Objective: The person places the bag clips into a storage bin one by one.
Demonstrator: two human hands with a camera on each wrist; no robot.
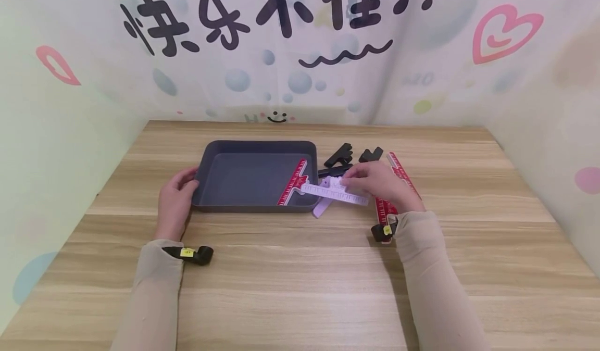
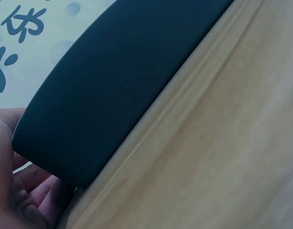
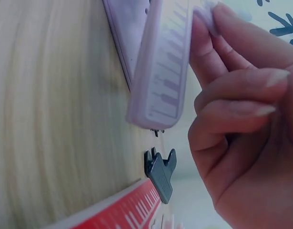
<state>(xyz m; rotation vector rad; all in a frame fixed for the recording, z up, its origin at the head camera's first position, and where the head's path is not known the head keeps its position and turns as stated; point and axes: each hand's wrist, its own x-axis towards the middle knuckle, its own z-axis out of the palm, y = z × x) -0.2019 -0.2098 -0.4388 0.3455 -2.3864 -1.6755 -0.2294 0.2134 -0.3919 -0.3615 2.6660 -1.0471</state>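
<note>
At the left end of a dark grey tray (image 1: pixel 255 208), my left hand (image 1: pixel 174 200) grips the rim; the left wrist view shows the fingers curled by the tray's corner (image 2: pixel 103 90). My right hand (image 1: pixel 375 182) pinches a lavender ruler-shaped piece (image 1: pixel 334 192) with tick marks by its raised middle. This piece is held above the table, its left end over the tray's right rim. Beneath it lies another lavender piece (image 1: pixel 321 208), partly covered. Inside the tray, a red ruler-shaped piece (image 1: pixel 292 182) leans at the right side.
Right of the tray are black pieces (image 1: pixel 339 155), one of them forked (image 1: pixel 371 154). Two more red ruler-shaped pieces lie near my right hand, one behind it (image 1: pixel 395 163) and one partly under the wrist (image 1: pixel 382 213). A printed cloth (image 1: pixel 211 80) hangs behind the wooden table (image 1: pixel 290 288).
</note>
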